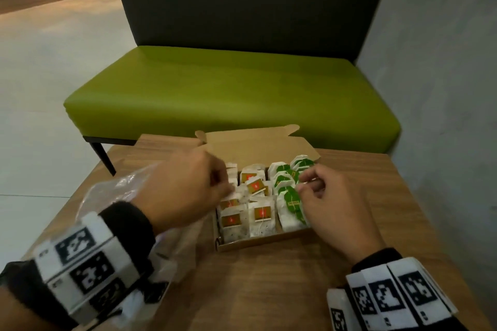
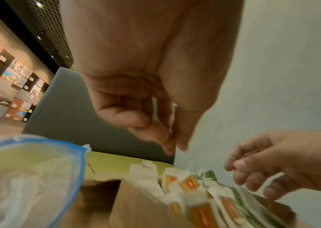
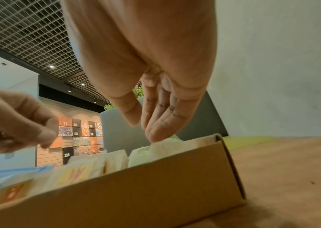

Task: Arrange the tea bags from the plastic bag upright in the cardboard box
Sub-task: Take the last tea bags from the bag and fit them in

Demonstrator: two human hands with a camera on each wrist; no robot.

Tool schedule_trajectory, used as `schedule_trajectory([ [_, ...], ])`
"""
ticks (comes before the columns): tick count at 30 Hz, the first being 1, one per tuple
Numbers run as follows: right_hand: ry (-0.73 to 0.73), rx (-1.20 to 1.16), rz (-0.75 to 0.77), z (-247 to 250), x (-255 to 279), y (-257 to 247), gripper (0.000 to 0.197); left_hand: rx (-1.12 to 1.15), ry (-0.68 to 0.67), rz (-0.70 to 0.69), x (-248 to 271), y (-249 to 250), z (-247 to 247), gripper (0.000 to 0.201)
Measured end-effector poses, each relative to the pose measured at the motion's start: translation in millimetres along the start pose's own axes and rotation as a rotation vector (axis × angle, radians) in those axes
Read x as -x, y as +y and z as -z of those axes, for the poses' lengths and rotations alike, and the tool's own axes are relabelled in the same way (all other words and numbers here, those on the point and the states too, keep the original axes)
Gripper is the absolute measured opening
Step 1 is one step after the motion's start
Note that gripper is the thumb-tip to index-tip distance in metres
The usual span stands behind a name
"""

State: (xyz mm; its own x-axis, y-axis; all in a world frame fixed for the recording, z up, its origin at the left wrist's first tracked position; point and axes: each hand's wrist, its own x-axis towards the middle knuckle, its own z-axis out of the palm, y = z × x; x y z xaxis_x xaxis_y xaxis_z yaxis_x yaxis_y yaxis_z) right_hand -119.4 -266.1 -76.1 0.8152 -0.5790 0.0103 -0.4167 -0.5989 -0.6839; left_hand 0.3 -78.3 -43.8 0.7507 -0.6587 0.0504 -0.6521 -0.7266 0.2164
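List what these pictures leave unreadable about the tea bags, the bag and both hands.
- Plastic bag, head view: left hand and wrist cover it; remaining contents unknown.
- Left fingertips, head view: hidden over the orange-tagged tea bags; left wrist view blurred.
- Right hand: contact with the green-tagged tea bags unclear.
- Tag print: too small.

Left hand [image 1: 185, 188] hangs with fingers [image 2: 155, 135] curled down together; right hand [image 1: 330, 201] loosely curled, fingers [image 3: 161, 123] pointing down.

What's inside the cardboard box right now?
Cardboard box: red-tagged tea bags left and middle, green-tagged tea bags right. Left hand covers its far-left corner.
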Motion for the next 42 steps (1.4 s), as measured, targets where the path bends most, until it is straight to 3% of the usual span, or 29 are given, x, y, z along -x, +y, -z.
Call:
schedule_trajectory([
  [2,-0.13,0.049,-0.041,-6,8,-7,0.018,-0.009,-0.141,-0.014,14,4,-12,0.028],
  [4,-0.193,0.142,-0.077,-18,13,-11,0.031,-0.032,-0.192,-0.013,23,9,-20,0.028],
  [16,-0.249,0.258,-0.161,-34,11,-23,0.045,-0.02,-0.172,-0.023,20,13,-23,0.014],
  [18,-0.251,0.256,-0.163,-36,9,-23,0.042,-0.026,-0.17,-0.024,19,13,-24,0.007],
  [25,-0.249,0.183,-0.153,-36,1,-14,0.032,-0.025,-0.158,-0.011,13,8,-26,0.012],
  [31,-0.25,0.143,-0.138,-38,3,-12,0.04,-0.025,-0.148,0.012,15,10,-28,0.024],
  [39,-0.157,0.118,-0.121,-38,12,-17,0.041,0.012,-0.129,-0.005,13,9,-31,0.018],
  [42,-0.131,0.095,-0.101,-36,14,-18,0.04,0.019,-0.116,0.027,14,10,-31,0.028],
])
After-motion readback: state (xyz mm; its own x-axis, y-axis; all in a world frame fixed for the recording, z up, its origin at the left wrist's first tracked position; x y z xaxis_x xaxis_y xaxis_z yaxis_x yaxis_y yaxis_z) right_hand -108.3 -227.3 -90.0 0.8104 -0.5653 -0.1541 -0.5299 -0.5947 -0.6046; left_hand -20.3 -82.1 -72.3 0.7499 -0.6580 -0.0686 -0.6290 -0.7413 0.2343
